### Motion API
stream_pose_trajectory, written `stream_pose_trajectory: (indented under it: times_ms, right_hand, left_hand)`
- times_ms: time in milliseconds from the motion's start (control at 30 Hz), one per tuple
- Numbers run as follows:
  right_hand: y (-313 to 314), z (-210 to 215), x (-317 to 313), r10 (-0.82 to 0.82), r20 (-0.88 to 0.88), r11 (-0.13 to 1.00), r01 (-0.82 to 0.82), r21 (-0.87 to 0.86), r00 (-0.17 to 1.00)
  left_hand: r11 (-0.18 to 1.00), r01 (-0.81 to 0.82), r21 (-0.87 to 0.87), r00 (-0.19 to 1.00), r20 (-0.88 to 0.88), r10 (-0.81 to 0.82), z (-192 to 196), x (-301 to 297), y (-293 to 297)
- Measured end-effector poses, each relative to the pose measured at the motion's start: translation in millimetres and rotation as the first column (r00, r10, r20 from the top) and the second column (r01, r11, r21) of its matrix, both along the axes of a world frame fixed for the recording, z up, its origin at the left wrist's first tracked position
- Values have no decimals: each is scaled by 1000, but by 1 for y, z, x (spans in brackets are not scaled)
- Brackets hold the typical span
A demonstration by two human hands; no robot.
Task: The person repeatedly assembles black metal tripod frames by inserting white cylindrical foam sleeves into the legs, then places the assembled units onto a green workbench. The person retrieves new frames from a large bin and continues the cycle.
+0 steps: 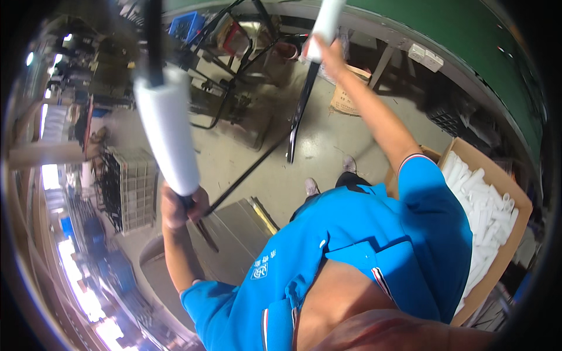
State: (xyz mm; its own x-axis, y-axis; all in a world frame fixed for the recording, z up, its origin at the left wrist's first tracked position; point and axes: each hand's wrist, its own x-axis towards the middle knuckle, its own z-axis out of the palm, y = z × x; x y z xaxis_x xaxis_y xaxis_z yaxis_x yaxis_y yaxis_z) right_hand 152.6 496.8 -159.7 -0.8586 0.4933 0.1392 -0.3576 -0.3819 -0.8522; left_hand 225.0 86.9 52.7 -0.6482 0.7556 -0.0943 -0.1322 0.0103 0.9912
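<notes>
A black tubular metal frame is held up in front of me, with two white foam sleeves around its bars. My left hand is closed round the bar, just under the lower end of the left foam sleeve. Above that sleeve the black bar runs on to the upper edge of the view. Farther off, my right hand wraps round the right foam sleeve; a black tube points down from it. The fingers of both hands are partly hidden.
At my right stands a cardboard box heaped with white foam sleeves. A grey plastic crate is on the left. Black frames and a blue bin stand ahead. A green-topped bench runs along the right.
</notes>
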Motion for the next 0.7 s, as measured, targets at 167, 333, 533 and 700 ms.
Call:
stream_pose_trajectory:
  times_ms: [167, 333, 533, 700]
  right_hand:
    - [-66, -47, 63, 802, -138, 510, -786, -350, 582]
    - [-68, 23, 61, 821, -418, 270, -909, -318, 390]
    - [-111, 102, 119, 883, -80, 385, -813, -436, 462]
    - [-177, 117, 129, 848, 147, 524, -767, -370, 509]
  left_hand:
    - [971, -126, 201, 986, 129, 102, 39, -32, -10]
    - [751, -651, -113, 757, -15, 653, 0, -85, -69]
    - [636, -663, -395, 716, -85, 693, -172, -94, -110]
    - [325, -690, -647, 719, -563, 407, -252, -64, -86]
